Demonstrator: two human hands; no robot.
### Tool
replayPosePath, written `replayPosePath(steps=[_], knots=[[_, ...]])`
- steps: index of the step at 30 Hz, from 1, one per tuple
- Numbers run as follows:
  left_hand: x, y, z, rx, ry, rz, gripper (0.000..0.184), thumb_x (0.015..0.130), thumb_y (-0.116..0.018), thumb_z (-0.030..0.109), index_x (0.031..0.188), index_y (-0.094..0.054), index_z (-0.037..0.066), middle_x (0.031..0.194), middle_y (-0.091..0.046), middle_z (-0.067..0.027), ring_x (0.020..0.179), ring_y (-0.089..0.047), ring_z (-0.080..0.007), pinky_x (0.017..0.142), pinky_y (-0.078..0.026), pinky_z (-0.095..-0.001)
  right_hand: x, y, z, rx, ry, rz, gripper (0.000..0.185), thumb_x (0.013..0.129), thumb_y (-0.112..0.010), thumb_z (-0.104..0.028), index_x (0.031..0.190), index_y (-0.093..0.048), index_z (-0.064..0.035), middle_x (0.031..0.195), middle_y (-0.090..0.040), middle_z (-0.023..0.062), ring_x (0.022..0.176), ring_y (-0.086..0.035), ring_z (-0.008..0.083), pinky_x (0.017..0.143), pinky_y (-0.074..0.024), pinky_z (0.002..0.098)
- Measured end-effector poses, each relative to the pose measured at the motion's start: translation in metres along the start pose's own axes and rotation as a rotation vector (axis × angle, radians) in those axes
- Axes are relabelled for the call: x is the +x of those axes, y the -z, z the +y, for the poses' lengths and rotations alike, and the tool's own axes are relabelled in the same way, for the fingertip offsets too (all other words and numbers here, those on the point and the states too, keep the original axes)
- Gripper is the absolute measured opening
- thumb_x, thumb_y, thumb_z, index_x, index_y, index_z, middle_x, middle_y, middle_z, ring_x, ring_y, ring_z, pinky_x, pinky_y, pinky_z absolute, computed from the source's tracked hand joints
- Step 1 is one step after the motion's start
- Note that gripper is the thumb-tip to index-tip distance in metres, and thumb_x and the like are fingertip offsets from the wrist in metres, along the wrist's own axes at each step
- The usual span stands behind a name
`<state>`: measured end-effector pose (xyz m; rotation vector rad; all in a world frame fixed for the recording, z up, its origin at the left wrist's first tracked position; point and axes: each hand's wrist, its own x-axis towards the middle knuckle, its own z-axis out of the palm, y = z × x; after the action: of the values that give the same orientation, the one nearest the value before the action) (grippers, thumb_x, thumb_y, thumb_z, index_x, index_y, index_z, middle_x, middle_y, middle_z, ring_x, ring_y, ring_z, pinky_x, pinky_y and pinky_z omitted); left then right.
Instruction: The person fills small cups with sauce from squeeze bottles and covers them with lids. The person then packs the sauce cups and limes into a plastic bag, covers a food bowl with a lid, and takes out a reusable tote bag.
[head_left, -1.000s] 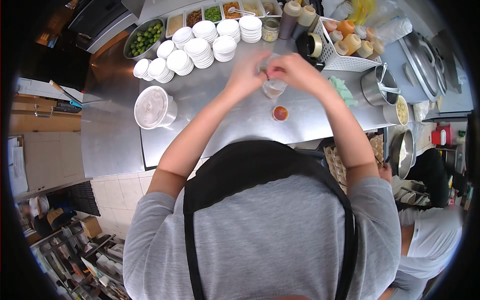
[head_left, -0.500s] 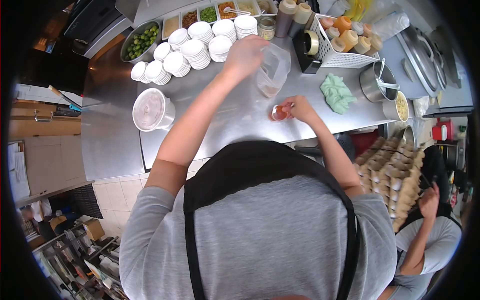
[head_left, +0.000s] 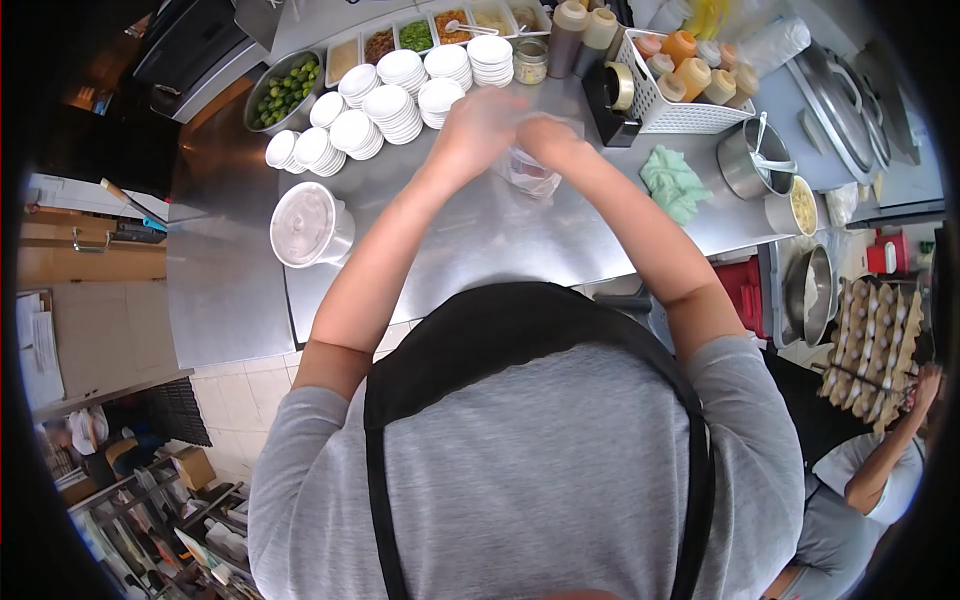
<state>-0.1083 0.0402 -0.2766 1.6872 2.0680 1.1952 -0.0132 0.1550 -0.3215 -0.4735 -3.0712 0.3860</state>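
Observation:
Both hands meet at the top of a clear plastic bag [head_left: 530,178] over the steel counter [head_left: 455,235]. My left hand [head_left: 476,132], blurred by motion, is at the bag's mouth with its fingers closed. My right hand [head_left: 550,142] is curled around the bag's top edge from the right, its fingertips mostly hidden. Something reddish shows faintly through the bag's lower part. The small clear cup of red sauce no longer shows outside the bag. Just beyond my left hand stand stacks of small white round lids or dishes [head_left: 390,112].
A white lidded tub [head_left: 304,224] stands left. Behind are a bowl of limes [head_left: 287,95], topping trays [head_left: 414,34], sauce bottles [head_left: 568,38] and a tape dispenser [head_left: 610,112]. Right are a bottle basket [head_left: 690,110], green cloth [head_left: 673,184] and steel pot [head_left: 752,160]. A co-worker carries egg trays [head_left: 868,350].
My right hand has moved up and left from the counter to the bag, and the sauce cup has left the counter. The co-worker's egg trays have moved away to the right.

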Motion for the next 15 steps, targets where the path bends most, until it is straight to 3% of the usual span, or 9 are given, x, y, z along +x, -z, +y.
replayPosePath(steps=[2, 4, 8, 10, 13, 15], knots=[[-0.002, 0.003, -0.002, 0.024, 0.006, 0.017, 0.036, 0.061, -0.055, 0.001, 0.097, -0.062, 0.003, 0.097, -0.059, -0.0051, 0.053, -0.043, -0.0112, 0.055, -0.041, -0.0254, 0.000, 0.003, 0.008, 0.157, 0.102, 0.083, 0.023, 0.078, -0.048, -0.019, 0.092, -0.061, -0.0067, 0.090, -0.062, 0.0112, 0.083, -0.060, 0.0283, 0.070, -0.0476, 0.0375], [-0.002, 0.007, 0.001, 0.039, -0.067, 0.085, 0.034, 0.060, -0.056, 0.002, 0.094, -0.061, 0.003, 0.094, -0.058, -0.0076, 0.053, -0.044, -0.0119, 0.055, -0.042, -0.0266, -0.012, 0.035, -0.001, -0.003, 0.094, -0.114, 0.021, 0.078, -0.048, -0.019, 0.090, -0.061, -0.0086, 0.089, -0.063, 0.0096, 0.084, -0.059, 0.0286, 0.072, -0.0466, 0.0371], [0.015, 0.006, -0.005, 0.064, 0.033, 0.130, 0.028, 0.063, -0.058, 0.004, 0.090, -0.063, 0.004, 0.082, -0.060, -0.0065, 0.056, -0.049, -0.0120, 0.056, -0.042, -0.0268, -0.034, 0.039, 0.008, 0.180, 0.009, -0.114, 0.017, 0.077, -0.057, -0.017, 0.088, -0.061, -0.0048, 0.087, -0.061, 0.0125, 0.087, -0.056, 0.0287, 0.082, -0.0405, 0.0397], [0.023, 0.000, -0.016, 0.067, 0.108, 0.013, 0.018, 0.068, -0.059, 0.007, 0.085, -0.064, 0.004, 0.068, -0.059, -0.0034, 0.057, -0.053, -0.0101, 0.053, -0.044, -0.0247, -0.050, 0.028, 0.016, -0.089, 0.213, 0.182, 0.021, 0.076, -0.059, -0.026, 0.083, -0.062, -0.0065, 0.080, -0.061, 0.0082, 0.085, -0.056, 0.0232, 0.087, -0.0357, 0.0399], [0.026, 0.009, -0.025, -0.066, 0.179, 0.027, 0.012, 0.071, -0.059, 0.009, 0.081, -0.064, 0.003, 0.059, -0.057, -0.0014, 0.056, -0.055, -0.0079, 0.049, -0.044, -0.0217, -0.049, 0.029, 0.028, -0.328, 0.089, 0.129, 0.022, 0.074, -0.060, -0.030, 0.079, -0.062, -0.0081, 0.077, -0.060, 0.0038, 0.082, -0.056, 0.0200, 0.090, -0.0320, 0.0397], [0.026, 0.018, -0.032, -0.060, 0.202, 0.013, 0.013, 0.073, -0.057, 0.009, 0.081, -0.063, 0.001, 0.063, -0.058, -0.0018, 0.052, -0.053, -0.0060, 0.045, -0.043, -0.0197, -0.050, 0.041, 0.027, -0.294, 0.123, 0.197, 0.021, 0.074, -0.061, -0.029, 0.079, -0.062, -0.0087, 0.076, -0.060, 0.0028, 0.083, -0.056, 0.0199, 0.090, -0.0318, 0.0398]])
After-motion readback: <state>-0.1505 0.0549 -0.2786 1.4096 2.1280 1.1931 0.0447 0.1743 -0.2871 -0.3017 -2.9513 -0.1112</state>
